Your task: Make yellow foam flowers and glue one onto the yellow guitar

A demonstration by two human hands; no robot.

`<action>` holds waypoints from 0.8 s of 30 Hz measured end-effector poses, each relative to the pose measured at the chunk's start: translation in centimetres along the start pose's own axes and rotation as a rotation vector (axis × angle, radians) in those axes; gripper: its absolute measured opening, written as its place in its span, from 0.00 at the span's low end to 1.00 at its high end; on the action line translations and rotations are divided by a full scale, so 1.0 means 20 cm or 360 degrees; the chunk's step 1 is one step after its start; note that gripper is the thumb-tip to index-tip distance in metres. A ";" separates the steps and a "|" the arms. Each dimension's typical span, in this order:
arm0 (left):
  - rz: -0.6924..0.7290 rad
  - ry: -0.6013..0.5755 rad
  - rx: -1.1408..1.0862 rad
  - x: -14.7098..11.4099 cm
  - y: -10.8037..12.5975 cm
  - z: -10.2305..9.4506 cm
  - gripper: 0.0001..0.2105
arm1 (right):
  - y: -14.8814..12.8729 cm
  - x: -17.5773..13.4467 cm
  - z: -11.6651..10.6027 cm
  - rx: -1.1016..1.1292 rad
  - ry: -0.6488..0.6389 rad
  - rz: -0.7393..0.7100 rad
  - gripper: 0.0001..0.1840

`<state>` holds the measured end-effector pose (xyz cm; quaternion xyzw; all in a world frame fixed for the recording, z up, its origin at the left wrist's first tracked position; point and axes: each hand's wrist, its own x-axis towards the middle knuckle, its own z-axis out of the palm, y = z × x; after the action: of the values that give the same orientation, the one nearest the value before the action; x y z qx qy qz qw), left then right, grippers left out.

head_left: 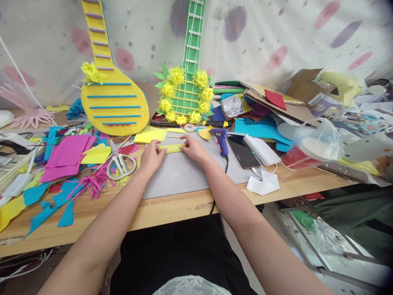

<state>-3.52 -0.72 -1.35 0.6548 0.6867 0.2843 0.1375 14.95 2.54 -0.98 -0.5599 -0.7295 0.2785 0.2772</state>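
Note:
Between my hands a narrow yellow paper strip (173, 148) stretches level above the grey cutting mat (178, 176). My left hand (152, 155) pinches its left end, thumb and fingers closed. The right end is gripped by my right hand (194, 149) in the same way. Behind the hands lies a yellow paper sheet (150, 134). A purple glue gun (221, 139) rests just right of my right hand. To the left of my left hand are grey-handled scissors (120, 163), blades slightly apart.
A yellow paper lute (115, 98) and a green one (187, 96) with yellow flowers lean on the back wall. Pink paper (67, 153) and blue scraps (66, 217) cover the left. A phone (244, 151), a white power bank (262, 149) and a bagged cup (307, 151) stand right.

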 end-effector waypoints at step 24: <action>-0.0104 0.0080 0.0479 0.03 0.07 0.03 0.23 | -0.08 0.00 0.08 -0.0432 0.0146 0.0213 0.20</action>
<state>-2.15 -0.04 -0.92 0.6380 0.7456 0.1899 0.0299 12.71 2.14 -1.02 -0.6516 -0.7081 0.1694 0.2128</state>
